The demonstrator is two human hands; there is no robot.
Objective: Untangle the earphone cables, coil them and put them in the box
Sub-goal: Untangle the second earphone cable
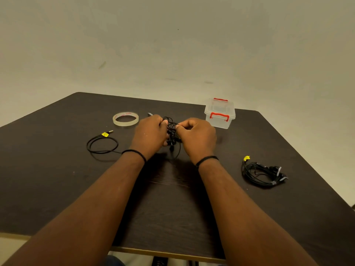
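Between my two hands hangs a tangled bunch of black earphone cable (172,135), held just above the dark table (57,179). My left hand (150,134) grips its left side with curled fingers. My right hand (196,134) pinches a strand at the top of the bunch. One end of this cable trails left over the table in a loop (102,144) ending at a jack plug with a yellow tag (105,134). A clear plastic box with red latches (220,114), lid closed, stands behind my right hand.
A second bundle of black earphone cable with a yellow tag (263,173) lies at the right of the table. A roll of clear tape (125,119) lies flat behind my left hand, with a small dark object (150,114) beside it. A wall rises behind the table.
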